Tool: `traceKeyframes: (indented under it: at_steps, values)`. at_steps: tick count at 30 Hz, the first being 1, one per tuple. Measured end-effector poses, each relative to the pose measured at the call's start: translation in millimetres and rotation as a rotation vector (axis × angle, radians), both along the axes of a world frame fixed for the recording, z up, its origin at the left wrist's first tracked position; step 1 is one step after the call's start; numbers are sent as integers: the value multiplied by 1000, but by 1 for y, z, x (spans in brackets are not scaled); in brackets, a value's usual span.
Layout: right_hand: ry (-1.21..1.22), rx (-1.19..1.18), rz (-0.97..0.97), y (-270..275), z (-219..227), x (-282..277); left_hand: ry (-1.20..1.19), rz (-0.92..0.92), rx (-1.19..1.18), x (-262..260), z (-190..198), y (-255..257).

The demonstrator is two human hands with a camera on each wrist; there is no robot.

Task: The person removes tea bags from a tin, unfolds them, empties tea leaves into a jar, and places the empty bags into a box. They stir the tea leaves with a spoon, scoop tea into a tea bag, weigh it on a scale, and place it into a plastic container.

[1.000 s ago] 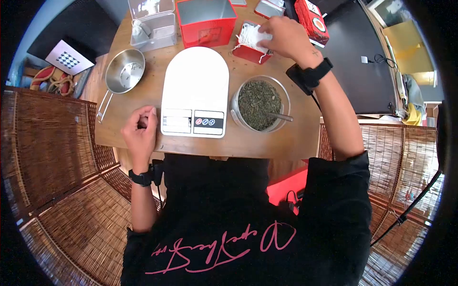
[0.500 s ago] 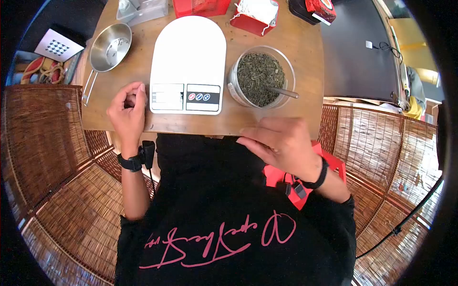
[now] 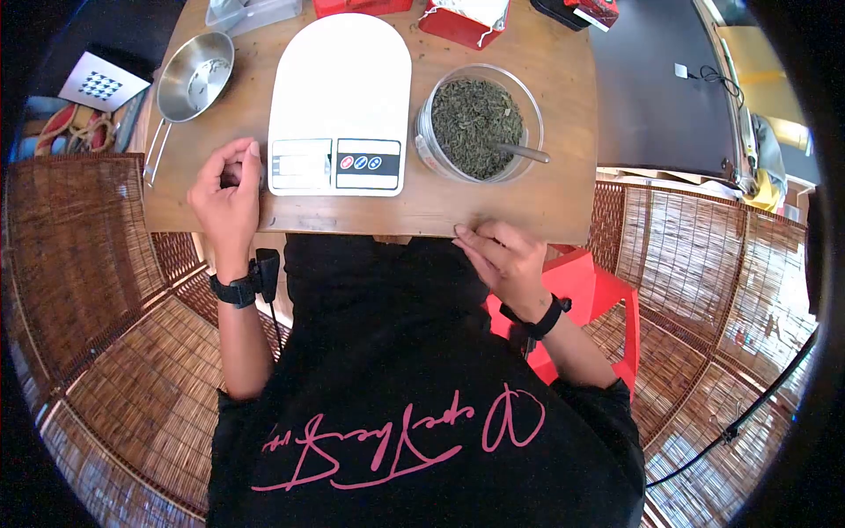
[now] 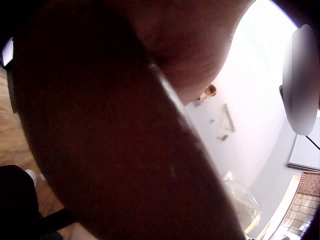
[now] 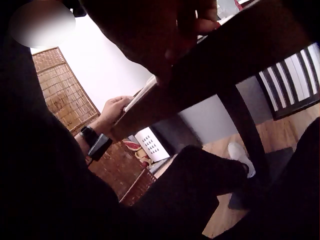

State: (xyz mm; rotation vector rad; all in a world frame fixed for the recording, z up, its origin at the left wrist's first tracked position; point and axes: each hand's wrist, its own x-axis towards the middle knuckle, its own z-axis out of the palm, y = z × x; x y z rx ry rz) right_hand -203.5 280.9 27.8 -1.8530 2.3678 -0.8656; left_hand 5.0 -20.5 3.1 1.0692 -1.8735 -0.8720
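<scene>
In the head view the left hand (image 3: pixel 227 198) rests on the wooden table beside the lower left corner of a white scale (image 3: pixel 341 79), fingers loosely curled, with no object visible in it. The right hand (image 3: pixel 509 262) is at the table's front edge, its fingers loosely bent and nothing seen between them. A clear round container of dried leaves (image 3: pixel 471 123) stands right of the scale, a metal spoon (image 3: pixel 528 154) leaning in it. The right wrist view shows the right hand (image 5: pixel 145 40) dark against the table edge (image 5: pixel 200 85).
A metal pan (image 3: pixel 198 79) sits at the left of the table. Along the back are a clear plastic box (image 3: pixel 264 13), a red box (image 3: pixel 361 6), a red box with white shredded filling (image 3: pixel 458 26) and a black tray (image 3: pixel 559 12). A red stool (image 3: pixel 607 299) stands below right.
The right hand has left the red box with white filling and come back to the table's front edge. The head view has tilted down, and the left hand stays beside the scale.
</scene>
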Motion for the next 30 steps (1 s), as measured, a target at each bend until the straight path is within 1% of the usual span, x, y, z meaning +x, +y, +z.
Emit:
traceKeyframes:
  at_steps: [2, 4, 10, 14, 16, 20, 22, 25, 28, 29, 30]
  values:
    - [38, -40, 31, 0, -4, 1, -12, 5, -15, 0, 1, 0]
    - [27, -123, 61, -4, -6, 3, -9, 6, -6, 0, 2, 1]
    - [-28, -207, 75, -24, -7, 15, -10, -4, -3, -1, 1, 0]
    - [-43, -160, 111, -34, -5, 19, 14, 2, -6, 0, -3, -2]
    - [-34, -91, 119, -36, -4, 18, 12, 2, -9, 0, -2, -2]
    - [-63, -114, 125, -38, -1, 17, -13, -5, -15, 0, -1, -2]
    - [8, -88, 163, -36, -2, 17, -10, 0, -4, -1, 0, -1]
    - [28, -113, 170, -35, -7, 16, -2, 9, 8, 0, 0, -1]
    - [-17, -182, 176, -35, -2, 17, 11, 5, 16, 0, 2, 1]
    - [-14, -187, 178, -34, 7, 16, 16, 1, 26, -1, 3, 2]
    - [12, -252, 166, -35, 24, 15, 19, 4, 20, 0, 1, 1]
